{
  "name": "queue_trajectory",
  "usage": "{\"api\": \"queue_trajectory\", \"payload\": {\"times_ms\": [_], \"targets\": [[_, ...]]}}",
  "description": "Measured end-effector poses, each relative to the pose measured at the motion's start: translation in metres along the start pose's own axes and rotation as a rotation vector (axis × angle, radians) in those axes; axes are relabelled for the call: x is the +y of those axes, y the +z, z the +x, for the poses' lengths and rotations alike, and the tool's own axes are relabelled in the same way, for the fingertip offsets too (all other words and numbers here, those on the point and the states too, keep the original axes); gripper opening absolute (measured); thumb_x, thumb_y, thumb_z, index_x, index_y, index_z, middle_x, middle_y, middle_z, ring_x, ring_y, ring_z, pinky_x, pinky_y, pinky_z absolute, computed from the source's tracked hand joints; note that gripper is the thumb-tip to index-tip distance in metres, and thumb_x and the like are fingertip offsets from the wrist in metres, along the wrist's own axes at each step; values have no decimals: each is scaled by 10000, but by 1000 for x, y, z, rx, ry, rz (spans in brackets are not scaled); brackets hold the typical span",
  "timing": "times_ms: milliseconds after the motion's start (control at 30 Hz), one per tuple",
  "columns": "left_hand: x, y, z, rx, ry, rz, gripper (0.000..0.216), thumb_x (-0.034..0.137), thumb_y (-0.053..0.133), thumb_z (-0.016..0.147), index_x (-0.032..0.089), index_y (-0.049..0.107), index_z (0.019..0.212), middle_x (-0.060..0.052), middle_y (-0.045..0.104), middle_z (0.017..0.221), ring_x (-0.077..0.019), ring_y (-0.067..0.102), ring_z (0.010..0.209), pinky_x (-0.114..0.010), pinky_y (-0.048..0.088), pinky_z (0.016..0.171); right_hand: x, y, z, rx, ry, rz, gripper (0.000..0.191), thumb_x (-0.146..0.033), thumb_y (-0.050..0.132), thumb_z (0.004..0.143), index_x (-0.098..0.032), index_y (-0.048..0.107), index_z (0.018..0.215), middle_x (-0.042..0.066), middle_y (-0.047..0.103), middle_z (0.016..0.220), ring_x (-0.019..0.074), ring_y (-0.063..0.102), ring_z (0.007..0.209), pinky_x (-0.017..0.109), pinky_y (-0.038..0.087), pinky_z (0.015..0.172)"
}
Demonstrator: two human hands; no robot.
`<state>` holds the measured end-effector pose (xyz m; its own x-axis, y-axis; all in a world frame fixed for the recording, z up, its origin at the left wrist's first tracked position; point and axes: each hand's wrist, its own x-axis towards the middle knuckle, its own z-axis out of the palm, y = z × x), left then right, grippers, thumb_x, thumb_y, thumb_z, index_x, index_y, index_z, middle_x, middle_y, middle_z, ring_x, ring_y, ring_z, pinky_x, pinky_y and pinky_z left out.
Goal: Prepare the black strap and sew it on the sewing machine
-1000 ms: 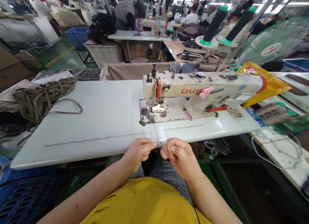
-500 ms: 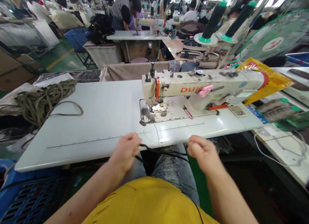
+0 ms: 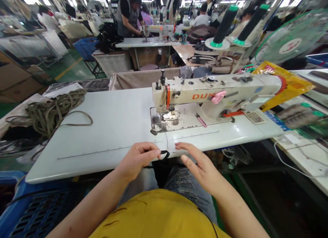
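Note:
My left hand (image 3: 139,159) pinches the folded end of a thin black cord (image 3: 164,154) at the near edge of the white sewing table (image 3: 102,128). My right hand (image 3: 197,164) hovers just to the right of the cord, fingers stretched out and apart, holding nothing. A cream sewing machine (image 3: 212,94) with orange lettering stands on the table beyond both hands, its needle end toward the left. A thin thread (image 3: 166,142) runs from the needle area down to the table edge near the cord.
A tangle of olive webbing strap (image 3: 48,111) lies at the table's left end. Pink snips (image 3: 201,120) rest on the machine bed. Blue crate (image 3: 30,210) at lower left. Thread cones (image 3: 225,22), a fan (image 3: 292,43) and a yellow bag (image 3: 284,84) stand at right. Other people work at machines behind.
The hands came back together from being spread apart. My left hand has folded the black cord into a loop at the table edge; my right hand has let go and opened.

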<state>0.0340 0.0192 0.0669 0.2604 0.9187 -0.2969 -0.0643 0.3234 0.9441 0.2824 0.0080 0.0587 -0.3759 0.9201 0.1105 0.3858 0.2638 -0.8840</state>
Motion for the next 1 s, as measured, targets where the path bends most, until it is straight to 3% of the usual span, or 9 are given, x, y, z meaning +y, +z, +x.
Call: {"api": "queue_trajectory", "payload": {"times_ms": [67,133,200,267,433,600,767,867,1000], "targets": [[2,-1,-1,-30,19,85,294,429,796,778,140,760,745,41,485,536,-81,328,516,-242,238,530,-9,15,4,-113,17,138,332,-418,540,1029,-254,603,1310,92,680,1290,243,623,1236,429,469,1105],[4,-5,-1,-3,76,160,265,416,770,817,161,764,744,9,571,643,-111,431,610,-253,318,609,-9,25,5,-183,72,263,280,-436,600,994,-237,614,1191,53,691,1060,213,665,1016,365,542,944],[3,-12,0,44,166,244,261,400,741,849,174,758,721,-9,593,741,-141,498,722,-266,361,694,-2,29,6,-164,133,320,236,-424,664,945,-225,595,1050,-3,608,866,166,603,807,295,533,769],[1,-21,3,79,235,289,271,381,720,864,177,737,686,-17,585,791,-161,524,802,-276,376,760,7,25,5,-101,185,278,204,-374,691,910,-222,574,979,-31,536,798,140,523,730,256,474,688],[-7,-36,9,55,143,237,275,405,704,877,182,701,716,13,540,725,-131,442,661,-274,334,648,23,-8,-4,-29,204,77,110,-285,682,880,-224,615,942,-10,573,837,157,539,788,267,454,713],[-9,-29,17,52,182,452,208,395,741,819,193,763,773,-21,618,806,-173,557,785,-292,398,733,26,-33,-14,46,206,13,157,-354,692,889,-222,713,972,25,675,863,189,616,807,307,502,745],[-14,-24,22,75,219,512,211,398,719,818,203,773,758,-23,630,786,-178,585,766,-299,427,720,31,-42,-21,-60,167,-48,282,-441,636,953,-224,773,835,28,728,788,198,657,753,319,518,732],[-20,-23,22,104,260,509,191,373,722,819,201,759,747,-18,638,775,-171,593,756,-290,440,714,39,-45,-25,-22,214,3,328,-474,646,938,-209,759,780,31,730,756,199,655,739,310,512,712],[-26,-20,20,164,306,533,157,318,711,845,200,739,745,-7,654,760,-160,606,744,-277,456,708,45,-50,-27,-87,273,68,365,-507,668,908,-194,754,742,40,730,740,200,654,731,307,504,712]]}}
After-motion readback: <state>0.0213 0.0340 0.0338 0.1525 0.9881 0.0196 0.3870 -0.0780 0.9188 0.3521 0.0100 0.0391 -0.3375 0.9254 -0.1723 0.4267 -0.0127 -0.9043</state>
